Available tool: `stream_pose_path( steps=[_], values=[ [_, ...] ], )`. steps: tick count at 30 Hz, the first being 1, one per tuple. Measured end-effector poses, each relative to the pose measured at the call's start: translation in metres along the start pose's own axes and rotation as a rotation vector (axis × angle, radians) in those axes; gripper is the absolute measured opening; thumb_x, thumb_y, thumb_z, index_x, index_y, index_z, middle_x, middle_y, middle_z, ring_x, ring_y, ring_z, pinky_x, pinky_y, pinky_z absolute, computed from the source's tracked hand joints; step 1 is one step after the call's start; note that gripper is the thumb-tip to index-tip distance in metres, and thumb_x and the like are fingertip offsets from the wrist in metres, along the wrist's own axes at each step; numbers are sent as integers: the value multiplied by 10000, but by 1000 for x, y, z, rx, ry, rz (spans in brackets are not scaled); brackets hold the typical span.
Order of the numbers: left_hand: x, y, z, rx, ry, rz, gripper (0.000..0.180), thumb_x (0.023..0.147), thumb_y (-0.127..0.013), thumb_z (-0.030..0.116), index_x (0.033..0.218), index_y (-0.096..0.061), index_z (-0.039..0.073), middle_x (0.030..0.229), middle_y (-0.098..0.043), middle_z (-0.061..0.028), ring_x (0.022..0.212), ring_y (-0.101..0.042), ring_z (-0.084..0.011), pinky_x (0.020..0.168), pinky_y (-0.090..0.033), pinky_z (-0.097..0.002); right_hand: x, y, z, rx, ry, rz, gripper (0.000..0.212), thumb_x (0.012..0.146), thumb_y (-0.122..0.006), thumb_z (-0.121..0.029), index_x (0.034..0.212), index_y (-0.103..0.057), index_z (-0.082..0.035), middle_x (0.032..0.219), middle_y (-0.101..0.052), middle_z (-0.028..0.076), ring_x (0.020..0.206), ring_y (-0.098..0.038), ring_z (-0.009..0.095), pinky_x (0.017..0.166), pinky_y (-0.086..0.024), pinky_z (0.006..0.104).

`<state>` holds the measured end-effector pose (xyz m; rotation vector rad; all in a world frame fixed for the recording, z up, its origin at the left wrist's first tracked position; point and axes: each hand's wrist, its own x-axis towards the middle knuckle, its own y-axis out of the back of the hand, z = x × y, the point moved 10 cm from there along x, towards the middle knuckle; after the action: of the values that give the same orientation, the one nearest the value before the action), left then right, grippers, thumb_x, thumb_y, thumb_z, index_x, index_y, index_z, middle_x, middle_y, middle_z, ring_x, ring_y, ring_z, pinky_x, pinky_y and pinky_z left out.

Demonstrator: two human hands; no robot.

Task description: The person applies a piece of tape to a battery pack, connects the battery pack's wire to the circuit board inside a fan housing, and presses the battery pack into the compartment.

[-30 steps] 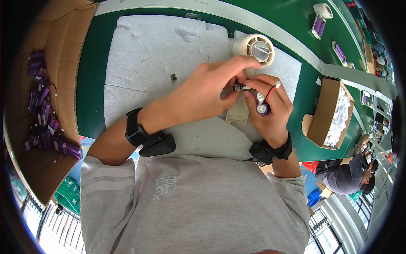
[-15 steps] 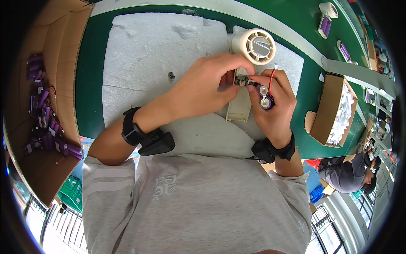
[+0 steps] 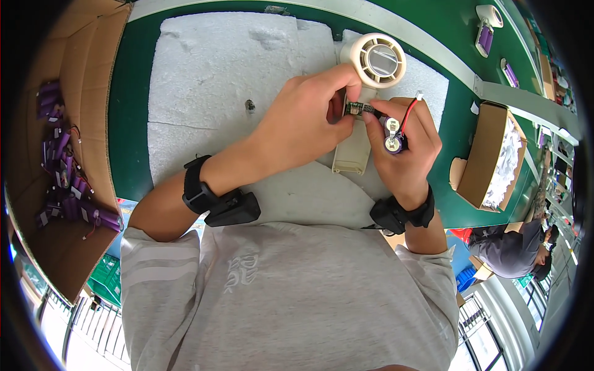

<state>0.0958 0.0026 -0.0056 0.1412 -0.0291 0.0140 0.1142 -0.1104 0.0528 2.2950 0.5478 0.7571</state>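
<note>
A cream handheld fan [image 3: 378,60] lies on the white foam with its round, spoked head away from me and its open handle shell [image 3: 350,157] toward me. My left hand [image 3: 315,114] grips the handle just below the head, thumb and fingers on either side. Across the shell sits a small green circuit board [image 3: 357,108]. My right hand [image 3: 408,142] pinches the board's right end between thumb and forefinger. A purple battery pack [image 3: 393,135] with round metal ends is tucked in the same hand. Its red and black wire [image 3: 408,115] ends in a white plug above the fingers.
White foam sheets [image 3: 210,74] cover the green table [image 3: 133,93]. At left stands a cardboard box [image 3: 93,142] of purple battery packs; at right, a smaller box [image 3: 479,157] holds white paper pieces. More fan parts [image 3: 486,37] lie far right. A person [image 3: 510,247] sits beyond.
The circuit board has turned, and more of its face shows over the shell. My right hand with the battery pack has shifted slightly right; my left hand keeps its grip on the fan.
</note>
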Motion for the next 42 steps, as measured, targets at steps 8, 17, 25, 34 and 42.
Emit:
stream_pose_path(
  steps=[8,17,25,34,42],
  values=[
    [-1,-3,-3,48,96,-90,243,740,-649,-27,900,-488,58,748,-544,-16,651,-571,-102,623,-492,-250,1,-2,-3,-6,-11,-21,253,691,-729,60,926,-667,-8,867,-621,112,705,-609,183,609,-487,268],
    [1,1,3,32,-2,-137,247,775,-677,-13,996,-587,49,839,-627,-48,702,-619,-123,634,-509,-266,3,-4,-6,-32,1,-46,233,705,-729,40,924,-662,-2,876,-620,98,701,-601,164,606,-474,253],
    [2,2,24,211,-255,-165,259,792,-667,-10,1029,-699,90,1031,-672,-110,766,-667,-213,658,-526,-273,9,4,12,3,-154,-25,208,725,-739,15,902,-631,-3,806,-594,57,623,-530,125,563,-416,231],
    [3,1,21,207,-231,-136,306,741,-693,-8,1020,-715,118,981,-672,-94,741,-651,-193,619,-507,-269,-7,-4,49,494,-552,-297,147,909,-607,-149,888,-605,-4,656,-563,14,569,-495,54,530,-370,192],
    [4,14,18,210,-174,8,263,758,-729,60,1017,-716,106,907,-660,-79,726,-641,-180,611,-501,-266,-5,-8,31,386,-408,-279,161,939,-557,-119,903,-634,17,631,-562,37,490,-482,44,439,-308,188]
  ],
)
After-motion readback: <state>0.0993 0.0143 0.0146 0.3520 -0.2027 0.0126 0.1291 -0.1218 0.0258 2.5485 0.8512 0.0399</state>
